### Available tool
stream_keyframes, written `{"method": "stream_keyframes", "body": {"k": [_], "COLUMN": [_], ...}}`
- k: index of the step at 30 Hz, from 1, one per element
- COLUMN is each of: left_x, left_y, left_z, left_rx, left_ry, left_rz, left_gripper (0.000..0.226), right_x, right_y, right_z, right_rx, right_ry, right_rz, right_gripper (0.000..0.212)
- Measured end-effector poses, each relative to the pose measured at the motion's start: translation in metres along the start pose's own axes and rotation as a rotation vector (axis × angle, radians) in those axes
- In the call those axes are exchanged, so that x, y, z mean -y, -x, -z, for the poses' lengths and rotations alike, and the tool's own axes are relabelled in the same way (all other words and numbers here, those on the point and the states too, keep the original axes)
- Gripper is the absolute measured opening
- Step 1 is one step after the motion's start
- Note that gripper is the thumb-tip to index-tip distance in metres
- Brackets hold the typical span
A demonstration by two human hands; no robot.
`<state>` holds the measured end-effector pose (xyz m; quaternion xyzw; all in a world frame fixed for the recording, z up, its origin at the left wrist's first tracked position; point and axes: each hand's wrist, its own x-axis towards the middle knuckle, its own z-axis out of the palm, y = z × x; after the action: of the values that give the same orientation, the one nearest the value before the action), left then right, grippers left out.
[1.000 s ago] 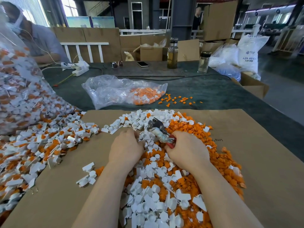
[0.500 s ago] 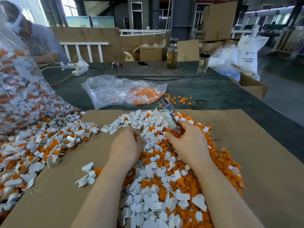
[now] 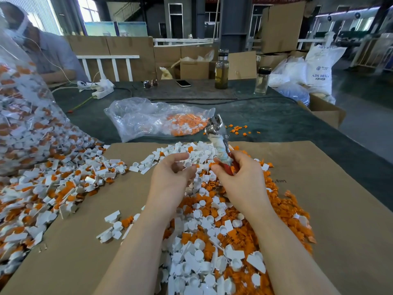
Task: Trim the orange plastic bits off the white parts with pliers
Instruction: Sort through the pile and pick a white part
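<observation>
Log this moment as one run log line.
right hand: holds red-handled metal pliers, raised | left hand: fingers curled around small white plastic part | trimmed pile on brown cardboard sheet

Both forearms are bare from the bottom edge of the view up to the wrists, with no sleeve reaching into sight. The left hand [image 3: 170, 179] and the right hand [image 3: 242, 182] are ungloved. The fingers are slender, with short, plain nails. No ring, watch or band shows on either wrist or on any finger.
</observation>
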<state>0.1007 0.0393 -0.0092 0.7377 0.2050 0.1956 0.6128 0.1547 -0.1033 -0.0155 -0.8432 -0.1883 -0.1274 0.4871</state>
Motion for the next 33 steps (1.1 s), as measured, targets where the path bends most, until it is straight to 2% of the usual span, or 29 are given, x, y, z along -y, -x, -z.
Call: {"method": "stream_keyframes", "body": {"k": [2, 6, 11, 15, 22, 33], "left_x": [-0.001, -0.003, -0.008, -0.011, -0.012, -0.015], "left_y": [0.0, 0.003, 0.009, 0.012, 0.015, 0.017], "left_z": [-0.003, -0.003, -0.004, -0.01, -0.015, -0.017], "left_rx": [-0.021, 0.003, 0.021, 0.031, 0.024, -0.047], "left_ry": [0.098, 0.292, 0.361, 0.349, 0.313, 0.121], "left_rz": [0.056, 0.096, 0.057, 0.05, 0.026, -0.067], "left_gripper": [0.03, 0.023, 0.021, 0.024, 0.014, 0.011], "right_x": [0.002, 0.005, 0.007, 0.009, 0.009, 0.005], "right_y": [0.001, 0.003, 0.003, 0.006, 0.006, 0.005], "right_z": [0.0, 0.0, 0.002, 0.001, -0.001, -0.001], "right_rx": [0.012, 0.004, -0.022, -0.04, -0.076, -0.107], "right_ry": [-0.03, -0.081, -0.147, -0.169, -0.072, -0.059], "right_rz": [0.016, 0.039, 0.058, 0.094, 0.107, 0.103], "right_gripper": [0.019, 0.018, 0.015, 0.015, 0.023, 0.016]}}
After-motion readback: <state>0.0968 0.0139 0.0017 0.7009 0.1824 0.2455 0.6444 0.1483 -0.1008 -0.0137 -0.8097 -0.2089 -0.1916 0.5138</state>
